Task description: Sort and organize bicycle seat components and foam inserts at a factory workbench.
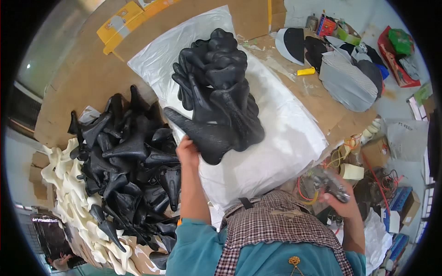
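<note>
Apron: checked brown-and-white apron (276, 230) over a teal top, at the lower edge, nearest the camera
Right hand: right hand (341, 202) low on the right, fingers wrapped tight round a grey metal hand tool (329, 181); tool held off the edge of the table, above a tangle of red and yellow wires (308, 195)
Left hand: left hand (188, 152) raised beside the white cushion, gripping the rear edge of a black bicycle saddle (202, 133); fingers closed on it, thumb side hidden
Saddle in hand: lies nose pointing left and away, wide end toward the person, resting against the foot of the black stack (216, 78)
White cushion: big plastic-covered white pad (285, 138) on the table, straight ahead, carrying the stack
Stack: many black saddles leaned together in a tall heap on the pad, running from near the left hand away toward the far side
Loose pile: black saddles (133, 170) heaped on the left of the left arm, well mixed, noses at all angles
Foam shapes: cream-white saddle-shaped pieces (69, 193) under and outside that pile, at the far left
Table: brown cardboard-covered top (92, 78) showing beyond the pile and pad
Far right: grey and black flat cut pieces (350, 78) stacked, a yellow small object (306, 71) near them, red box (398, 60) at the rim
Far end: yellow cartons (124, 23) at the top left
</note>
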`<state>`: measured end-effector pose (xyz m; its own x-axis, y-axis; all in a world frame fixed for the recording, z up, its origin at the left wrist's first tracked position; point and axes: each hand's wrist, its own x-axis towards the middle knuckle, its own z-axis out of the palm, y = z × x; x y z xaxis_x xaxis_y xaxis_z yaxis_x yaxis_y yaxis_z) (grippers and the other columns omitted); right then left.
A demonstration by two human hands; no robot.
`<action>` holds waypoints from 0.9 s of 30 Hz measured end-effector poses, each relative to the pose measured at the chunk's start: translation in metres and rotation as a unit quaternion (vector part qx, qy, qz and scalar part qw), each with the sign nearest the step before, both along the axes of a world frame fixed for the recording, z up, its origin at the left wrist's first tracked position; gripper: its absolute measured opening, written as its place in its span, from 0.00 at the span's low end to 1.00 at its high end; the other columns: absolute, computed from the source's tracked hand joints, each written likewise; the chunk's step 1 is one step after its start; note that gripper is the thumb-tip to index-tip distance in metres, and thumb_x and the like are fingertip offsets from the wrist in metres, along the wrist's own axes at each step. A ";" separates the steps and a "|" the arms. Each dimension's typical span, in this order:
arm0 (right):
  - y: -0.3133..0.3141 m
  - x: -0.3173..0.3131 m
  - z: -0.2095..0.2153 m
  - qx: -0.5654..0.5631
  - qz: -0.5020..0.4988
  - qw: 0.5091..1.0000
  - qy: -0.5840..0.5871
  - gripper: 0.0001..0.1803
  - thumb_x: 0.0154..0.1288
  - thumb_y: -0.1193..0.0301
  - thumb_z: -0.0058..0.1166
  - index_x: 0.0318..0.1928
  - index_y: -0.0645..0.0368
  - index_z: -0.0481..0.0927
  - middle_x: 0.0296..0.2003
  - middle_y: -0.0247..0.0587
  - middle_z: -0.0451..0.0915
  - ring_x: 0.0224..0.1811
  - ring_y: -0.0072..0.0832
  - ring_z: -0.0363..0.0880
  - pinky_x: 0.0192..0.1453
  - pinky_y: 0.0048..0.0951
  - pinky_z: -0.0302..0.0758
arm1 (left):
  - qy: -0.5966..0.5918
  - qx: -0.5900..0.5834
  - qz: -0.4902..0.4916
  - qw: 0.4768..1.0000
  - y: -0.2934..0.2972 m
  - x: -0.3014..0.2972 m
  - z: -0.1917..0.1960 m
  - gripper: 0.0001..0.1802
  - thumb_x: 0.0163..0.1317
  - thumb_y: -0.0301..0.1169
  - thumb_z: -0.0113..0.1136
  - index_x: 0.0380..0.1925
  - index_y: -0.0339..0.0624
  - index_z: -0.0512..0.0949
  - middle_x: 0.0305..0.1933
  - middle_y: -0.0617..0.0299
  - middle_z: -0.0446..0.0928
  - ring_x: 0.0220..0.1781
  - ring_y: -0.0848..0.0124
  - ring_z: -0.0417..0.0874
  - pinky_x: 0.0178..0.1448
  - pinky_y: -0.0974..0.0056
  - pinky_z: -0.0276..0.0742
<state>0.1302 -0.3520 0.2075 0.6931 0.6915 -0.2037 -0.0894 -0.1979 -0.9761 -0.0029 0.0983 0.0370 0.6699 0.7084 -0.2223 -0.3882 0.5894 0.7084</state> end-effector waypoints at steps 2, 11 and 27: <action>-0.007 -0.008 -0.016 -0.063 0.002 0.998 -0.004 0.33 0.54 0.70 0.62 0.60 0.65 0.64 0.34 0.34 0.76 0.34 0.20 0.74 0.40 0.23 0.73 | -0.016 0.015 -0.054 0.998 -0.016 0.043 -0.015 0.28 0.41 0.26 0.48 0.48 0.33 0.72 0.50 0.55 0.76 0.54 0.62 0.74 0.62 0.61 0.64; 0.021 -0.036 0.002 0.015 -0.049 0.999 0.000 0.32 0.57 0.70 0.60 0.60 0.67 0.63 0.34 0.34 0.76 0.38 0.21 0.75 0.44 0.24 0.72 | 0.120 0.231 -0.077 0.962 -0.085 0.098 -0.055 0.22 0.44 0.19 0.56 0.44 0.36 0.72 0.37 0.63 0.73 0.38 0.72 0.74 0.45 0.70 0.70; 0.047 -0.041 0.037 0.083 -0.027 0.993 -0.079 0.33 0.55 0.71 0.59 0.60 0.67 0.63 0.31 0.39 0.76 0.32 0.23 0.75 0.38 0.25 0.74 | -0.076 0.127 0.099 0.984 0.041 -0.082 0.044 0.27 0.39 0.19 0.51 0.47 0.31 0.71 0.48 0.50 0.76 0.52 0.58 0.76 0.63 0.57 0.67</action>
